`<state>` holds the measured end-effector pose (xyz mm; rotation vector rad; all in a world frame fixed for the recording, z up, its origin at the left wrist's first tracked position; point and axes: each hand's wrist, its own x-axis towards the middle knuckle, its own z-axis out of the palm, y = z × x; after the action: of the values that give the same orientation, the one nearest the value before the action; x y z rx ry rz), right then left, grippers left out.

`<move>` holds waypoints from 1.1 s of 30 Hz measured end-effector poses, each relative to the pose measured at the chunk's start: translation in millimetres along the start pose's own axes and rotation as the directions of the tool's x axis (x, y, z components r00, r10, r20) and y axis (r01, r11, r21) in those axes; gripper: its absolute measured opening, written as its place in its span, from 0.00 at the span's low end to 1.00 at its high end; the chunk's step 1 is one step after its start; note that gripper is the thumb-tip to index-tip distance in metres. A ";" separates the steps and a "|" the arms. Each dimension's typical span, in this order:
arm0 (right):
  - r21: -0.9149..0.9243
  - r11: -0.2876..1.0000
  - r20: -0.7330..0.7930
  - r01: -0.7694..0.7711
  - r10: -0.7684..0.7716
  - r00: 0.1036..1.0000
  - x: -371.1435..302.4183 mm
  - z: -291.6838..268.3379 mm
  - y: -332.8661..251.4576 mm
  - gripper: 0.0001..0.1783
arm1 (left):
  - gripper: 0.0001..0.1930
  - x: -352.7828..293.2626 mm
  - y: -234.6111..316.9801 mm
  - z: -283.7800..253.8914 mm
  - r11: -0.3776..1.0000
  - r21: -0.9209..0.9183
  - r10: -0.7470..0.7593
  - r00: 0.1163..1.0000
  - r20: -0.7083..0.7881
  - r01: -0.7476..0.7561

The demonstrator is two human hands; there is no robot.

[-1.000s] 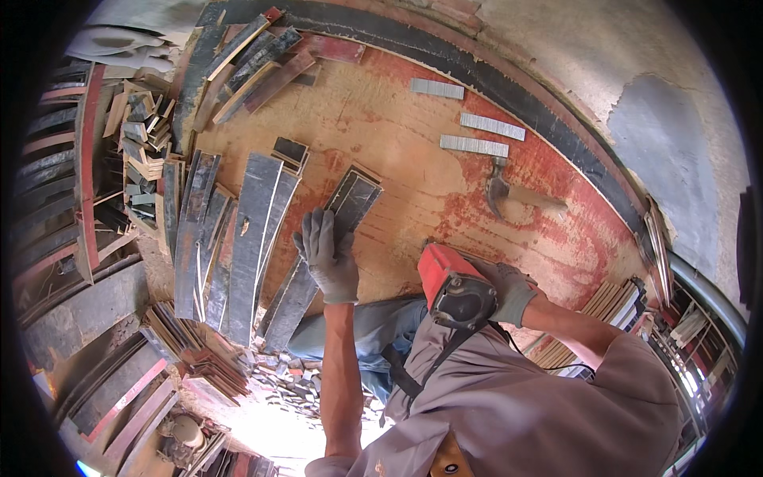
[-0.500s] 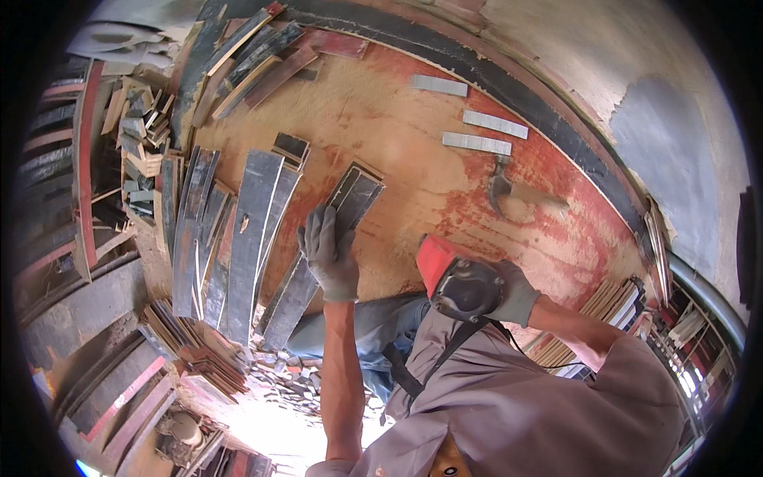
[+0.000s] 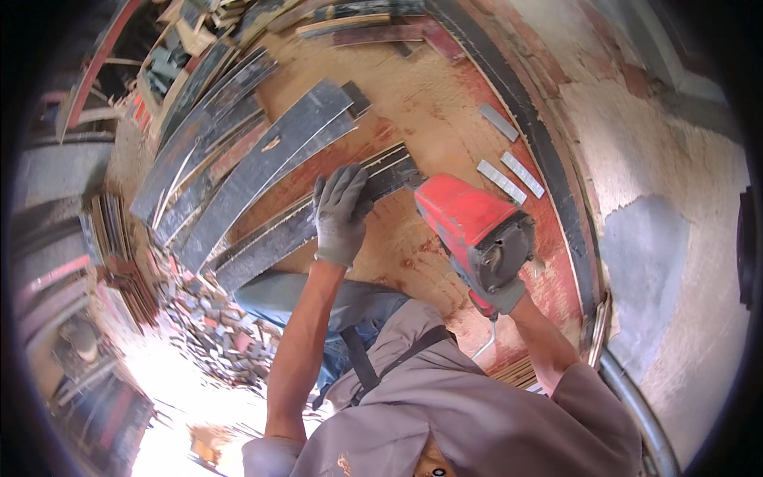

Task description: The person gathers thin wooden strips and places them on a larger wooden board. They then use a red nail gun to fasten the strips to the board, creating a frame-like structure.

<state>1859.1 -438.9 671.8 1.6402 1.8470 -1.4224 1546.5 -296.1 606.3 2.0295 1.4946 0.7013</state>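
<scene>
My left hand (image 3: 340, 219), in a grey glove, lies over a long dark plank pair (image 3: 290, 237) with its fingers stretched out flat across the wood. My right hand (image 3: 505, 294), also gloved and partly hidden by the tool, is wrapped round the handle of a red and black nail gun (image 3: 469, 215). The gun's nose is at the right end of the planks; whether it touches them I cannot tell. A pale curved hose or cord (image 3: 486, 342) shows below its handle.
Several silver nail strips (image 3: 501, 181) lie to the right on the stained board (image 3: 429, 95). Dark planks (image 3: 274, 151) are spread on the left. Offcuts (image 3: 218, 334) are heaped at lower left, and stacked slats (image 3: 119, 246) stand beyond. A wall (image 3: 648, 270) runs along the right.
The view has turned. My right hand has brought the nail gun up to the planks' right end. The left hand stays on the planks. The hammer, seen before, is now mostly hidden.
</scene>
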 end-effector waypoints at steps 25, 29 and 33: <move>0.049 0.947 -0.394 0.317 -0.273 0.877 40.1 -27.6 -83.2 0.33 | 0.50 -9.4 -19.3 -16.4 0.914 -0.405 -0.036 0.991 -0.128 -0.019; -0.132 0.897 -0.421 0.422 -0.436 0.795 24.0 -52.0 -120.2 0.33 | 0.49 -13.6 -24.9 -15.6 0.902 -0.431 -0.036 0.988 -0.147 -0.031; -0.215 0.919 -0.521 0.330 -0.393 0.758 8.2 -47.5 -98.5 0.24 | 0.48 -11.1 -24.8 -20.2 0.905 -0.423 -0.025 0.988 -0.154 -0.043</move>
<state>1788.3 -382.8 734.0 1.8452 2.6430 -0.9838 1512.9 -298.3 603.2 1.6778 1.2747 1.1072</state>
